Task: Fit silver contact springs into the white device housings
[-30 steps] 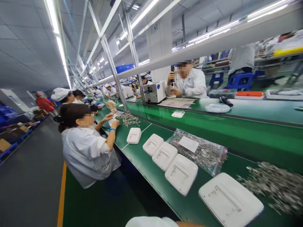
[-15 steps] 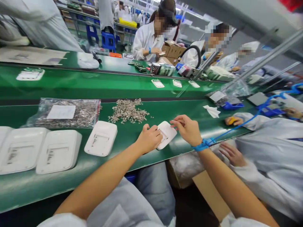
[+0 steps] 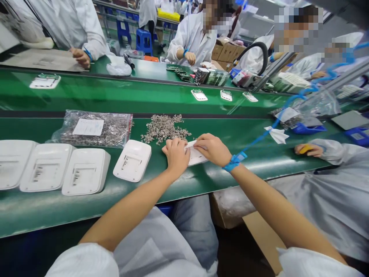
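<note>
A white plastic cover (image 3: 195, 154) lies on the green bench (image 3: 219, 177) between my two hands. My left hand (image 3: 176, 155) has its fingers curled onto the cover's left edge and holds it down. My right hand (image 3: 212, 148), with a blue wrist strap (image 3: 234, 161), rests on the cover's right part with its fingers closed over it. A loose heap of small metal parts (image 3: 165, 129) lies just beyond the cover, close to my fingertips.
Several more white covers (image 3: 133, 160) lie in a row to the left. A clear bag of metal parts (image 3: 98, 129) sits behind them. A conveyor (image 3: 144, 98) carries small white units. A co-worker's sleeve (image 3: 331, 184) is at my right; other people work across the line.
The view swung from looking down the line at co-workers to my own bench. Since half a second ago both hands have settled lower onto the white cover, nearer the heap of parts.
</note>
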A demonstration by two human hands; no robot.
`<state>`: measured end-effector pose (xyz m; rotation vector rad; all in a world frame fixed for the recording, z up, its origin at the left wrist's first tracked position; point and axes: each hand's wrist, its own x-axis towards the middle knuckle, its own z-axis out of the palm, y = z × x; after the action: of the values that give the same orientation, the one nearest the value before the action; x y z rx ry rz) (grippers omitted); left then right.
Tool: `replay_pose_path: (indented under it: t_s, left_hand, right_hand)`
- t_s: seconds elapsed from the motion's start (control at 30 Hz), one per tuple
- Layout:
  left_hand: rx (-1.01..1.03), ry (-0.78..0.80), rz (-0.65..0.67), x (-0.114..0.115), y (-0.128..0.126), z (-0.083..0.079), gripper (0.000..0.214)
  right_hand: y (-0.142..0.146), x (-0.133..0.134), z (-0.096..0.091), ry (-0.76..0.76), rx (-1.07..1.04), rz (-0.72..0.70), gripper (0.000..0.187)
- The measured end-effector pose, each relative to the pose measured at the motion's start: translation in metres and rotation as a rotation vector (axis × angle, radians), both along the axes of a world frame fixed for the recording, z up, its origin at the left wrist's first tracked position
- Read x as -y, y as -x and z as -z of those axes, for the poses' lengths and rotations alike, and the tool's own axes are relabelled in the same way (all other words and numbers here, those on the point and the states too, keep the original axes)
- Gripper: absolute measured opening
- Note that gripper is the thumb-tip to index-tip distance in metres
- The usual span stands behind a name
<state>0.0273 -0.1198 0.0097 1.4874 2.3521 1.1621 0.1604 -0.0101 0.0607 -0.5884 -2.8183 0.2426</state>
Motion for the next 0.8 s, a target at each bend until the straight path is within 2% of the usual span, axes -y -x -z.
replay_pose_path:
  t_s: [0.2, 0.43, 0.53, 0.63, 0.7, 0.8]
  left_hand:
    - [0.086, 0.061, -0.045, -0.003, 0.003, -0.002, 0.006]
    - [0.065, 0.042, -0.046, -0.005, 0.004, 0.002, 0.006]
    - [0.060, 0.059, -0.033, -0.005, 0.004, 0.002, 0.008]
    - [0.061, 0.087, -0.010, -0.005, 0.004, 0.002, 0.014]
    - [0.066, 0.096, 0.006, -0.006, 0.005, 0.000, 0.017]
    - [0.078, 0.101, 0.007, -0.006, 0.005, -0.002, 0.017]
  right_hand:
    - [0.016, -0.012, 0.007, 0.035, 0.033, -0.026, 0.010]
    - [0.018, -0.010, -0.001, 0.020, 0.153, -0.078, 0.012]
    - [0.022, -0.007, -0.004, 0.004, 0.199, -0.035, 0.010]
    - [0.031, -0.008, -0.006, -0.021, 0.237, 0.066, 0.005]
    - [0.037, -0.010, -0.006, -0.036, 0.270, 0.109, 0.009]
    - [0.033, -0.011, -0.005, -0.047, 0.244, 0.086, 0.012]
